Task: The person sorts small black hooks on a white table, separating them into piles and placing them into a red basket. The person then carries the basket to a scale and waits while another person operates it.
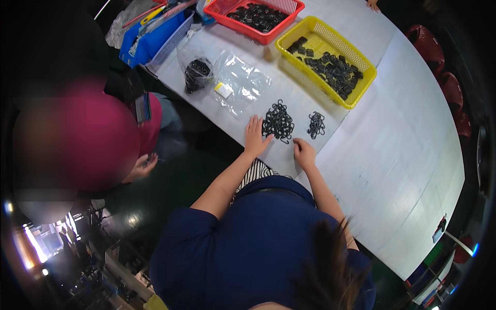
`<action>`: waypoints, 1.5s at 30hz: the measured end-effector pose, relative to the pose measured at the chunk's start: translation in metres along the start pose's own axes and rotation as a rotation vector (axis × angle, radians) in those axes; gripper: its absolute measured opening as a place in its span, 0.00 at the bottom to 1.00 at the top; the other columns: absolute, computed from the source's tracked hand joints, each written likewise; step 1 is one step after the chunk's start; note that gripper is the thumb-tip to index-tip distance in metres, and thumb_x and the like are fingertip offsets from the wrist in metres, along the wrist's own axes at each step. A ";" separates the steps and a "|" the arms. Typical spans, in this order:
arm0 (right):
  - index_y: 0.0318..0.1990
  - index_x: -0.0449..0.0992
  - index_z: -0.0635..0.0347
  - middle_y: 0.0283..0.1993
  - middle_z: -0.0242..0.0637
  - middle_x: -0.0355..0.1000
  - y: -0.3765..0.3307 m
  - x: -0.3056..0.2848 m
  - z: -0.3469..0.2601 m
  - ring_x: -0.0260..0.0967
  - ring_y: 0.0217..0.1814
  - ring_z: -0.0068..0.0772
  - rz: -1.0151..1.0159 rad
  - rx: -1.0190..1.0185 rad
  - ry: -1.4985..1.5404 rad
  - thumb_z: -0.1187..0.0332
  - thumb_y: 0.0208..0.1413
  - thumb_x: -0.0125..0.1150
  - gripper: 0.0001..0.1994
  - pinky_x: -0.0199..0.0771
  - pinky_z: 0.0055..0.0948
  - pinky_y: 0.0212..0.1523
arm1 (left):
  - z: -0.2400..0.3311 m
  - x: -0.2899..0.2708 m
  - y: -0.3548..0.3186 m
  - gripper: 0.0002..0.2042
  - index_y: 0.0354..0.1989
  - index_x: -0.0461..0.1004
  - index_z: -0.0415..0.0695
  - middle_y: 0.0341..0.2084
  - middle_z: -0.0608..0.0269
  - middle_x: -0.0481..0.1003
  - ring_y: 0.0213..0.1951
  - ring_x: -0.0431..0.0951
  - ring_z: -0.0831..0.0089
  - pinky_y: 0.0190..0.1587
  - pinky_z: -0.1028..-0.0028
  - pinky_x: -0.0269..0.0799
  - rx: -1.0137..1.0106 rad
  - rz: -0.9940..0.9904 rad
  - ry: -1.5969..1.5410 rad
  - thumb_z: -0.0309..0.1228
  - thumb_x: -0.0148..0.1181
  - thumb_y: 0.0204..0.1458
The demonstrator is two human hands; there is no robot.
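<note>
A larger pile of small black S-shaped hooks (pixel 278 122) lies on the white table, with a smaller pile of similar hooks (pixel 316 125) to its right. My left hand (pixel 254 137) rests at the left edge of the larger pile, open, its fingers stretched out and the thumb near the lowest hooks. Curled fingers close my right hand (pixel 305 153), just below and right of that pile. Whatever its fingertips may hold is hidden.
Beyond the piles lie a clear plastic bag (pixel 243 77) with a white-and-yellow label and a bag of black pieces (pixel 198 75). A yellow basket (pixel 364 88) and a red basket (pixel 227 23) hold black parts. A blue bin (pixel 150 49) stands far left. Another person's hand (pixel 142 168) is at left.
</note>
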State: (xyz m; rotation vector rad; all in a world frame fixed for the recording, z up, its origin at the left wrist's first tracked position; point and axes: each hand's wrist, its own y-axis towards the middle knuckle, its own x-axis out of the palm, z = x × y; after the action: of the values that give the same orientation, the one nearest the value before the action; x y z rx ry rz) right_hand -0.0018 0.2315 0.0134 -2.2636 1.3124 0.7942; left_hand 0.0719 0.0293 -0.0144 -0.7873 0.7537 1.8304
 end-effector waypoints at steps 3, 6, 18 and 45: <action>0.37 0.74 0.58 0.34 0.40 0.73 0.001 -0.003 0.000 0.71 0.34 0.40 -0.008 -0.003 -0.003 0.71 0.48 0.51 0.09 0.69 0.31 0.36 | 0.000 0.001 0.001 0.35 0.58 0.51 0.35 0.59 0.40 0.48 0.62 0.44 0.47 0.60 0.54 0.40 -0.006 0.001 -0.044 0.45 0.55 0.46; 0.38 0.74 0.58 0.36 0.40 0.73 0.001 -0.005 0.000 0.71 0.35 0.40 -0.022 -0.006 0.005 0.71 0.49 0.51 0.09 0.69 0.31 0.36 | -0.005 -0.004 0.000 0.35 0.58 0.51 0.36 0.59 0.41 0.48 0.62 0.44 0.48 0.60 0.55 0.41 0.007 -0.049 -0.071 0.44 0.56 0.46; 0.39 0.74 0.56 0.35 0.38 0.74 0.002 -0.001 -0.006 0.72 0.34 0.36 -0.055 0.087 -0.019 0.71 0.49 0.51 0.10 0.69 0.29 0.36 | -0.003 -0.023 -0.002 0.33 0.58 0.52 0.38 0.58 0.44 0.51 0.60 0.49 0.52 0.59 0.59 0.45 0.006 -0.069 -0.025 0.40 0.57 0.45; 0.33 0.74 0.53 0.22 0.40 0.70 0.009 0.008 -0.007 0.69 0.24 0.40 0.074 0.085 -0.070 0.69 0.48 0.52 0.06 0.66 0.34 0.26 | 0.116 -0.155 0.007 0.13 0.28 0.70 0.42 0.18 0.64 0.67 0.21 0.65 0.72 0.26 0.74 0.61 0.209 -0.867 -0.672 0.39 0.60 0.44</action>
State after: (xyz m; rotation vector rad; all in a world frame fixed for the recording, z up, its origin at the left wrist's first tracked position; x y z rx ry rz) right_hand -0.0041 0.2180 0.0128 -2.1137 1.3773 0.8195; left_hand 0.0937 0.0360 0.1780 -0.2395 0.1042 1.0756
